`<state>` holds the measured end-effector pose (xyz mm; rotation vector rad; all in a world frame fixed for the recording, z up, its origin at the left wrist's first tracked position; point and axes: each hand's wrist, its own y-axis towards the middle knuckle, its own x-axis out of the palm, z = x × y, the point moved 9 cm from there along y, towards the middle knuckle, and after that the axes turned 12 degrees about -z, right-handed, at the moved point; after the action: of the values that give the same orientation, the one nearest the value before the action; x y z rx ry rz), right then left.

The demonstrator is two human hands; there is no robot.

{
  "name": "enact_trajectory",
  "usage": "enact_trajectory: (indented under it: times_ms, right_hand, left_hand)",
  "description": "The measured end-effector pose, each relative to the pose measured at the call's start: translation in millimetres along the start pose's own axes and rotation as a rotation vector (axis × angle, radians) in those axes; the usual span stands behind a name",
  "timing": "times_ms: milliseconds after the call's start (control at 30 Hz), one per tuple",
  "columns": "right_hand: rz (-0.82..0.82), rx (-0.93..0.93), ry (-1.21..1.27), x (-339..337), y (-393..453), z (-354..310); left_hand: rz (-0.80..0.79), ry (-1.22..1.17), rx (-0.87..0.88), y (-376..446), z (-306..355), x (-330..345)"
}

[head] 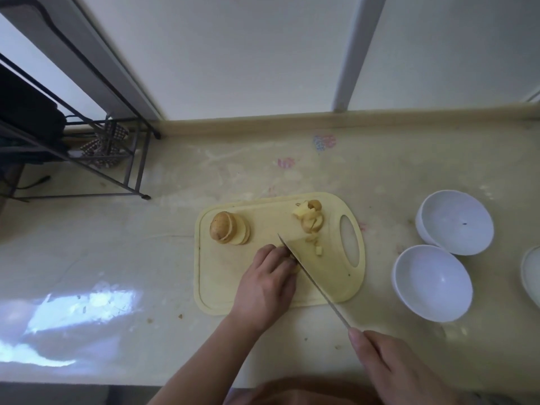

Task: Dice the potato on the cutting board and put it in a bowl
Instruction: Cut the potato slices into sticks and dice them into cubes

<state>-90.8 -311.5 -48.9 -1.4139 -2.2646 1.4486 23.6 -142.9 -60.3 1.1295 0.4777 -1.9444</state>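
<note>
A pale yellow cutting board [222,293] lies on the counter. At its far left a stack of potato slices [229,228] leans on its side. A heap of cut pieces [310,216] sits at its far right, with a few small dice [317,246] below it. My left hand [267,285] curls over a potato piece at the board's middle, mostly hiding it. My right hand [393,368] grips the knife [306,273] by its handle. The blade runs diagonally across the board, right beside my left fingers. Two white bowls [432,283] [455,222] stand empty to the right.
The rim of a third white dish [530,276] shows at the right edge. A black wire rack [111,159] stands at the back left of the counter. The counter ends at a raised lip [292,119] under the window. Small scraps lie near the board's front.
</note>
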Motion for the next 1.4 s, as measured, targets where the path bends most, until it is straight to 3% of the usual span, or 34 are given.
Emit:
enact_trajectory:
  times_ms: [67, 200, 533, 867, 1100, 1267, 1400]
  right_hand:
    - [-0.042, 0.002, 0.032, 4.1, 3.8, -3.6]
    - [0.054, -0.112, 0.027, -4.2, 25.1, -27.3]
    - [0.071, -0.173, 0.13, -5.5, 19.3, -29.8]
    - [0.015, -0.128, 0.099, -0.7, 13.2, -23.4]
    - [0.242, -0.042, -0.109, -5.0, -2.3, -2.0]
    - [0.076, -0.131, -0.017, 5.3, 24.1, -18.2]
    - [0.036, -0.131, 0.045, -4.8, 37.8, -37.0]
  left_hand:
    - [0.0, -0.011, 0.004, -0.1, 1.3, -0.9]
    - [0.016, -0.028, 0.024, 0.5, 3.3, -4.2]
    - [0.006, 0.003, -0.005, -7.5, -4.8, -8.3]
    - [-0.012, -0.044, -0.046, -4.1, -5.7, -7.7]
    - [-0.014, -0.052, -0.037, -2.7, -6.3, -6.2]
    - [0.008, -0.081, -0.022, -3.4, -5.0, -7.4]
    - [0.014, -0.068, -0.031, -6.2, -6.8, -7.1]
